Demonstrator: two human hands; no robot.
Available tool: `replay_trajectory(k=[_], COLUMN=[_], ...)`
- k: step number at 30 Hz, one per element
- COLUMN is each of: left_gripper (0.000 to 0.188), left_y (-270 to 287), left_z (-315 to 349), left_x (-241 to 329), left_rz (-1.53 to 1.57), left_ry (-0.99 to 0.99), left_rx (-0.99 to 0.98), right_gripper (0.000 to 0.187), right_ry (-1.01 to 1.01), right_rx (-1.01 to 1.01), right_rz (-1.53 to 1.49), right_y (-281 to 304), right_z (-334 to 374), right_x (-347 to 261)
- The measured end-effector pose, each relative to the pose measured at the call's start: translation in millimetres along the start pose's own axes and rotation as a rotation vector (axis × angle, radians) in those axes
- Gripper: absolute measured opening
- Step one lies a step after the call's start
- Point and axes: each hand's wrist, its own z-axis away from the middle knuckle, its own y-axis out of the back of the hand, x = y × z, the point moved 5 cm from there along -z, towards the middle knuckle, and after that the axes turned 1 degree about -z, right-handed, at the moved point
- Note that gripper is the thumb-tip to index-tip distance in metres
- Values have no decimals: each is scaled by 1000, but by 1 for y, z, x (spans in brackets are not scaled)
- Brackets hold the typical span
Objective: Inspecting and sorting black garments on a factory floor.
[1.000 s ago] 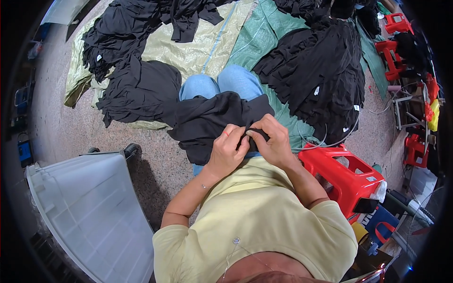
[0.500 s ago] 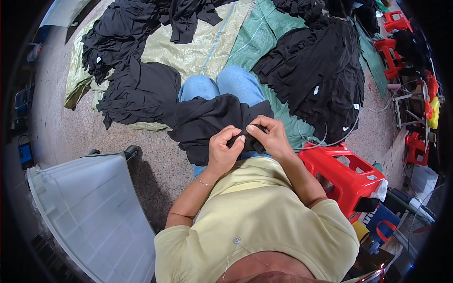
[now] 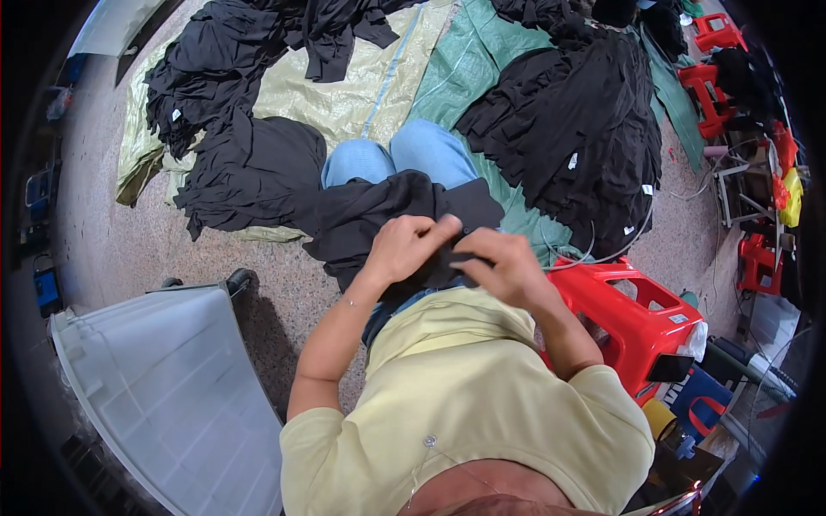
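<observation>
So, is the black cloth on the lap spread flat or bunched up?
Mostly bunched: the black cloth lies in rumpled folds over the blue jeans, smoother at the right.

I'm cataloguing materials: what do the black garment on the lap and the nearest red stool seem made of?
Black garment: matte fabric, knit or woven unclear; it drapes in soft folds.
Red stool: probably glossy moulded plastic, given its highlights.

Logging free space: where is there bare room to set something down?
The speckled floor between the white plastic tub and the left black garment pile; the yellow woven sheet between that pile and the green sheet. Crowded: the lap, under the black garment, and around the red stool.
</observation>
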Motion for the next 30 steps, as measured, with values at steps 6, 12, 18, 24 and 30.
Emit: replay_trajectory(k=[6,12,18,24,30], left_gripper=[18,15,13,16,16], left_y=[-9,-19,-16,-9,-14], left_z=[-16,3,19,17,17], left_x=[17,17,23,17,19], left_rz=[548,1125,1090,1206,1291], left_ry=[-126,-27,33,16,8], left_rx=[14,123,-1,101,160], right_gripper=[26,18,15,13,11], right_ry=[-21,-133,-79,-238,-342], right_rx=[-122,88,192,25,31], right_rz=[185,-109,-23,-238,-383], right_y=[-15,12,14,11,4], right_z=[1,-2,-7,-5,0], right_x=[-12,3,7,20,41])
